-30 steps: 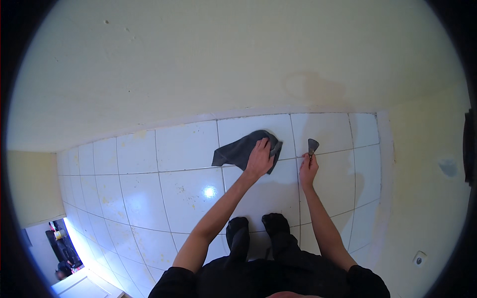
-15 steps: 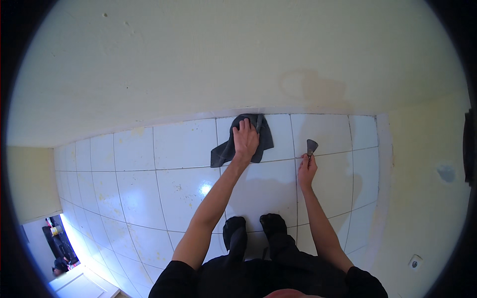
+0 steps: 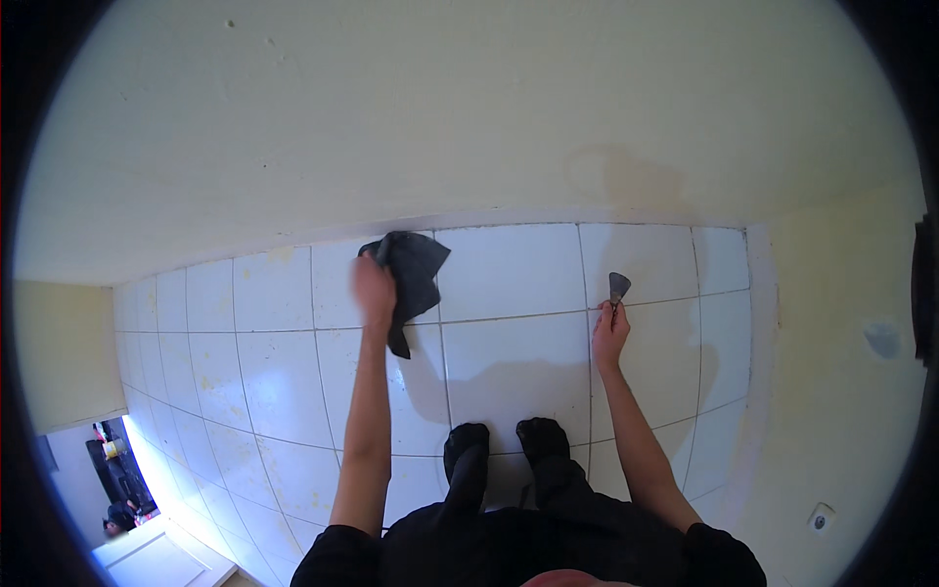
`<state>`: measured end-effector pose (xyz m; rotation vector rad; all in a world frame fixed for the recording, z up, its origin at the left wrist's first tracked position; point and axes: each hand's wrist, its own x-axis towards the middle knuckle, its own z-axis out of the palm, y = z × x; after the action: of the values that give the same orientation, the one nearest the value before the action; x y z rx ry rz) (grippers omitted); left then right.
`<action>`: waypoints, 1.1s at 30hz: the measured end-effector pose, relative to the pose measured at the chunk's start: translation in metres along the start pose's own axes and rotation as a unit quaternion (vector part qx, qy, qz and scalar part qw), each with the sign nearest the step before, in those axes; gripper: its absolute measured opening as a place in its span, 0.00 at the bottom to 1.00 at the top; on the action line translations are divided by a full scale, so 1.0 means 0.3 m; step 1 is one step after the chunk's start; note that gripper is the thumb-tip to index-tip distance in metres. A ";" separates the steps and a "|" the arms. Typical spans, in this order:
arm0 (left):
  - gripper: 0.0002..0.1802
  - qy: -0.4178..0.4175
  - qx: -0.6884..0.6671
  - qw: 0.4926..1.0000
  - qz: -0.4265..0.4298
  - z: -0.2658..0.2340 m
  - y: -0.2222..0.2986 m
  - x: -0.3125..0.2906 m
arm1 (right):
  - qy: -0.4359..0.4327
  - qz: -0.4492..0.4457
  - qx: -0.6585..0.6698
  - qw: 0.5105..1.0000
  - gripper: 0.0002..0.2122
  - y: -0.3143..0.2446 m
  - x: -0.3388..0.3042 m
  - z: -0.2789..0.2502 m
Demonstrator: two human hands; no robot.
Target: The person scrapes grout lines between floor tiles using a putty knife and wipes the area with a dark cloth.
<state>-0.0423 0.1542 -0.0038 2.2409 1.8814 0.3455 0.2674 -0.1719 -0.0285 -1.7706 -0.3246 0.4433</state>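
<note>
A dark grey cloth (image 3: pixel 417 274) lies partly bunched on the white floor tiles (image 3: pixel 518 338), close to where they meet the wall. My left hand (image 3: pixel 374 290) grips its left side; motion blurs the hand somewhat, but the fingers curl into the fabric. In my right hand (image 3: pixel 610 333) is a small scraper (image 3: pixel 618 288) with a flared grey blade pointing away from me. The fingers wrap its handle, hiding most of it, and the hand is above the tiles on the right.
The pale wall (image 3: pixel 450 117) rises beyond the tiles, and another wall (image 3: pixel 822 372) bounds them at right. Yellowish stains (image 3: pixel 220 430) mark the left tiles. A socket (image 3: pixel 820 520) sits on the right wall. At lower left is a white door (image 3: pixel 161 560) beside a lit opening. My feet (image 3: pixel 468 442) stand close by.
My left hand has swept the cloth leftward along the wall's foot, from one tile to the one beside it. My right hand still holds the scraper in nearly the same place.
</note>
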 end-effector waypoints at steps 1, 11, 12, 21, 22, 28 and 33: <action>0.17 0.029 -0.045 0.998 -0.024 -0.004 -0.083 0.005 | -0.003 -0.002 -0.002 1.000 0.10 -0.002 0.000 0.008; 0.20 0.155 -0.774 0.561 -0.250 -0.319 -0.352 -0.110 | -0.095 0.114 0.119 0.982 0.11 -0.090 -0.005 0.000; 0.21 0.171 -0.761 0.584 -0.226 -0.311 -0.349 -0.116 | -0.116 0.018 0.022 0.993 0.13 -0.104 -0.008 0.017; 0.16 -0.091 -0.283 0.946 0.128 0.002 0.104 -0.165 | -0.207 -0.332 -0.350 0.851 0.24 -0.219 0.038 0.405; 0.16 -0.095 -0.287 0.944 0.130 0.012 0.162 -0.159 | -0.229 -0.312 -0.397 0.832 0.24 -0.224 0.053 0.439; 0.15 -0.060 -0.196 0.951 0.232 0.037 0.220 -0.127 | -0.268 -0.240 -0.470 0.806 0.30 -0.284 0.013 0.621; 0.13 -0.041 -0.196 0.952 0.233 0.046 0.214 -0.138 | -0.303 -0.194 -0.494 0.791 0.32 -0.345 -0.018 0.686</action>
<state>0.0151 0.1023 -0.0001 2.3378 1.0996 0.6226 0.1694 0.0282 0.0301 -2.4230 -1.5917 0.5856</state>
